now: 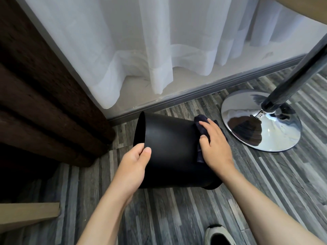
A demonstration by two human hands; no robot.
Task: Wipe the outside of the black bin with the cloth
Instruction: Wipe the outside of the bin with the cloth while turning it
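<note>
The black bin (173, 149) is tipped on its side over the grey plank floor, its open mouth facing left. My left hand (134, 165) grips the rim at the mouth, thumb on the outside and fingers inside. My right hand (215, 144) lies flat on a dark cloth (201, 128), pressing it against the bin's outer wall near the base end. Most of the cloth is hidden under my palm; folds stick out above and below my fingers.
A chrome round base (261, 121) with a dark pole stands right of the bin. White sheer curtain (141, 50) and grey skirting run behind. Dark brown drapes (44, 103) hang at left. A shoe (219, 235) shows at the bottom edge.
</note>
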